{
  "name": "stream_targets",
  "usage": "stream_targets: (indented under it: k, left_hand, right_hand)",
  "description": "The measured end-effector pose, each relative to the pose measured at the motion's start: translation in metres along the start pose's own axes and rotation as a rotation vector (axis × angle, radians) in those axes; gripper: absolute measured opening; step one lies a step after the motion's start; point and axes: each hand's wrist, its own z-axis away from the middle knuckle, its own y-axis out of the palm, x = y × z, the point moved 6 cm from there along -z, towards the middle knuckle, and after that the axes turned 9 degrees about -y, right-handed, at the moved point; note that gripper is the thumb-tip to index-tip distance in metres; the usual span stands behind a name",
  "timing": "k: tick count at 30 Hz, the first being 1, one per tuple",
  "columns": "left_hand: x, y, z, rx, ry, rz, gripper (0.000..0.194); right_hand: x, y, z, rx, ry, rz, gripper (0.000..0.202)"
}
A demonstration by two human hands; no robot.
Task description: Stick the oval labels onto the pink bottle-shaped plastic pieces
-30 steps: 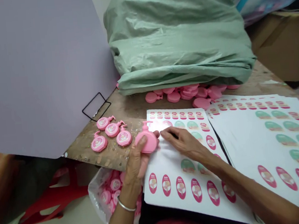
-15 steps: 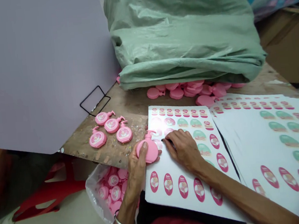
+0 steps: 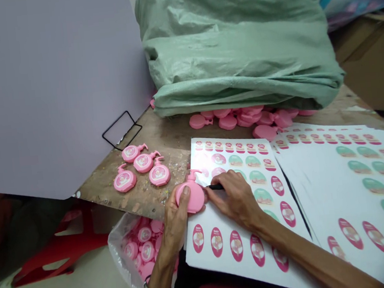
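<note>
Left hand (image 3: 176,215) is wrapped round a plain pink bottle (image 3: 196,200), thumb across the front, over the sheet's (image 3: 219,213) left edge. Right hand (image 3: 240,200) is curled on a dark tool (image 3: 217,187) just right of it. Looks like sticker (image 3: 218,172) lifting to me; next move calls for a careful tip and a steady bottle.

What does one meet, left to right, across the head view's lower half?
Red plastic stool, translucent plastic bag, left hand, plain pink round plastic bottle, thin black tool, right hand, rightmost white paper sticker sheets.
</note>
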Motion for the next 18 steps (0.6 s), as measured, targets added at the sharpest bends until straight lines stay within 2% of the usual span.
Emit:
stream_targets:
  k: [4, 8, 10, 13, 18]
  left_hand:
    - [-0.002, 0.002, 0.002, 0.028, -0.022, 0.076, 0.049]
    - [-0.007, 0.002, 0.007, 0.011, -0.023, 0.160, 0.048]
    - [-0.013, 0.002, 0.012, -0.016, 0.023, 0.194, 0.046]
    - [-0.024, 0.009, 0.021, -0.012, 0.081, 0.203, 0.046]
    - [-0.026, 0.025, 0.026, 0.013, -0.005, 0.261, 0.054]
  right_hand:
    - [-0.019, 0.000, -0.002, 0.011, 0.331, -0.305, 0.019]
    - [-0.030, -0.012, -0.009, -0.026, 0.495, -0.524, 0.029]
    - [-0.026, -0.026, -0.013, -0.066, 0.473, -0.529, 0.028]
    - [-0.008, -0.043, -0.017, -0.071, 0.361, -0.524, 0.020]
    - [0.018, -0.050, -0.016, -0.048, 0.221, -0.527, 0.016]
